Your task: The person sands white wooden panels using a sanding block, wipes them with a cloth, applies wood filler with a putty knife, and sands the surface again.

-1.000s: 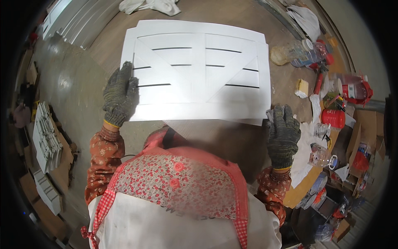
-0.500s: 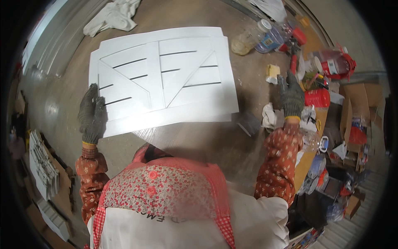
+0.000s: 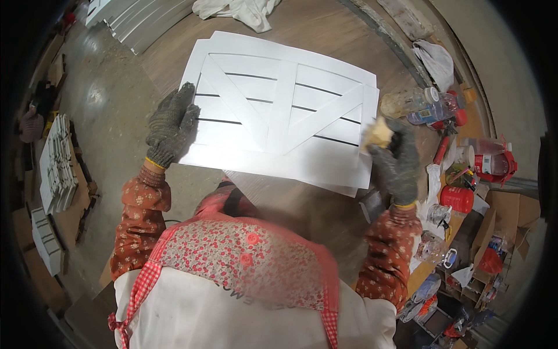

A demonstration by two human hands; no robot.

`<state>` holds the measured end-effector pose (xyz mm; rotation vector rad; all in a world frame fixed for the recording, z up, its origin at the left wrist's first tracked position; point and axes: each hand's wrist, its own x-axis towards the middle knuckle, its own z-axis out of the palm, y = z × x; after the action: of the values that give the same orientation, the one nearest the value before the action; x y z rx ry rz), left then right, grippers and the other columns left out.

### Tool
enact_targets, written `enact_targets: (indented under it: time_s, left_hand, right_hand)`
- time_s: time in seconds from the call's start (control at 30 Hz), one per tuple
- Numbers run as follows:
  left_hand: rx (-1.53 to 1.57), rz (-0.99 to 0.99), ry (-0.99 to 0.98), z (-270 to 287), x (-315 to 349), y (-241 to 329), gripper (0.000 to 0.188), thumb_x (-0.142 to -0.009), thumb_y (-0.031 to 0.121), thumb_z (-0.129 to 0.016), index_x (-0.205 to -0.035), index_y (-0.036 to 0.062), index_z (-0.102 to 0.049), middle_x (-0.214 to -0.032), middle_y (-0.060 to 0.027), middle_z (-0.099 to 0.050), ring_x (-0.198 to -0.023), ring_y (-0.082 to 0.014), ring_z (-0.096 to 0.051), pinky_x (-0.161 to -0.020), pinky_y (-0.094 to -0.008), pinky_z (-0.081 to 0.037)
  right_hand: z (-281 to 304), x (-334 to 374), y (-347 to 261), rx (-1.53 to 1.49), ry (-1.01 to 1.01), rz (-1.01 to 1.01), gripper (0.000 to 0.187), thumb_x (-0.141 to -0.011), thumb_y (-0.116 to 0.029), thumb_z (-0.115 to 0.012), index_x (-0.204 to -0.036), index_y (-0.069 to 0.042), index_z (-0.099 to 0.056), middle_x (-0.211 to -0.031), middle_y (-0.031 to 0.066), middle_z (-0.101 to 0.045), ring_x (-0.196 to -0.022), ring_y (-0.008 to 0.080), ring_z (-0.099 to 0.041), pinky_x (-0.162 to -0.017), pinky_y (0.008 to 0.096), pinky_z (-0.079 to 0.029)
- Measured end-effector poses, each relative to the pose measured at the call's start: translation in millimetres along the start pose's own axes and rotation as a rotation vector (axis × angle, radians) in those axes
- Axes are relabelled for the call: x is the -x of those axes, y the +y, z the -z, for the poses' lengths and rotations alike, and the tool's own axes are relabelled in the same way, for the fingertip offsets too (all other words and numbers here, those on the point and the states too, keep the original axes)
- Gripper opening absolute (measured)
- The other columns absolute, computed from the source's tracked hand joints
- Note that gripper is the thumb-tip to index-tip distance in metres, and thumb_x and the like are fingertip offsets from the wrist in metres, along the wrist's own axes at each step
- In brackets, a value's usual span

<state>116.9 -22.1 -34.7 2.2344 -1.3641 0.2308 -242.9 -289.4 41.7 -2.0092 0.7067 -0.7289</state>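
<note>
A white panel (image 3: 283, 119) with a raised frame, diagonal braces and several dark slots lies on the brown worktable, a second white sheet edge showing under its lower right. My left hand (image 3: 170, 125), in a dark grey knit glove, grips the panel's left edge. In my right hand (image 3: 401, 163), gloved the same way, is a pale yellow sponge-like block (image 3: 379, 134). That block is at the panel's right edge, slightly blurred; whether it presses on the surface I cannot tell.
Plastic bottles (image 3: 410, 103) lie at the table's far right, near a red-handled tool (image 3: 442, 150) and a red container (image 3: 457, 199). White cloth (image 3: 238, 10) lies at the far edge. Stacked white panels (image 3: 58, 163) stand on the floor at left; cardboard boxes (image 3: 511, 212) at right.
My right hand has picked up the yellow block from the table and brought it left to the panel's edge. The whole view has shifted, with the panel appearing farther right and tilted.
</note>
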Motion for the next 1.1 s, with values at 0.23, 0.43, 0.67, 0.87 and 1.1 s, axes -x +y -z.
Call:
enact_targets:
  time_s: [0.23,0.43,0.67,0.87,1.1]
  left_hand:
    - [0.038,0.005,0.022,1.3,-4.5,5.0,0.042,-0.092,0.019,-0.062,-0.131,0.0061,-0.056,-0.128,-0.0145,-0.06,-0.116,-0.0328,-0.057,-0.099,-0.0422,-0.044]
    - [0.021,0.057,0.052,-2.1,-2.1,6.0,0.044,-0.091,0.021,-0.06,-0.132,0.0064,-0.056,-0.127,-0.018,-0.06,-0.116,-0.0371,-0.056,-0.099,-0.0458,-0.044]
    - [0.011,0.093,0.044,0.7,-1.1,2.2,0.046,-0.09,0.024,-0.06,-0.133,0.0094,-0.055,-0.125,-0.02,-0.059,-0.117,-0.039,-0.055,-0.098,-0.0491,-0.044]
    - [0.012,0.1,0.022,2.4,-2.3,1.7,0.046,-0.09,0.024,-0.06,-0.133,0.0092,-0.055,-0.126,-0.0188,-0.059,-0.117,-0.0391,-0.055,-0.098,-0.0493,-0.044]
    - [0.015,0.102,0.022,3.1,-2.1,-1.4,0.045,-0.091,0.025,-0.06,-0.133,0.0088,-0.055,-0.128,-0.0185,-0.059,-0.118,-0.0391,-0.054,-0.098,-0.0489,-0.043]
  right_hand:
    - [-108.1,-50.6,-32.4,0.136,-0.118,0.435,0.048,-0.077,-0.016,-0.079,-0.117,-0.004,-0.054,-0.102,0.0137,-0.066,-0.086,0.0259,-0.068,-0.073,0.0333,-0.056]
    - [-145.2,-74.2,-41.1,0.158,-0.337,0.284,0.048,-0.079,-0.012,-0.075,-0.12,-0.007,-0.053,-0.114,0.0154,-0.064,-0.095,0.0286,-0.067,-0.081,0.0354,-0.055]
    - [-158.8,-64.8,-40.0,0.525,-0.255,0.555,0.041,-0.081,-0.017,-0.074,-0.116,-0.005,-0.056,-0.113,0.0142,-0.065,-0.096,0.0291,-0.067,-0.081,0.0358,-0.055]
    - [-154.2,-50.5,-44.6,0.444,-0.235,0.334,0.039,-0.078,-0.017,-0.074,-0.112,-0.003,-0.059,-0.114,0.0154,-0.063,-0.094,0.0314,-0.066,-0.078,0.0373,-0.056]
    - [-148.8,-30.0,-62.4,0.328,-0.254,0.23,0.036,-0.078,-0.011,-0.069,-0.113,-0.006,-0.059,-0.117,0.015,-0.063,-0.102,0.0322,-0.064,-0.087,0.0387,-0.053]
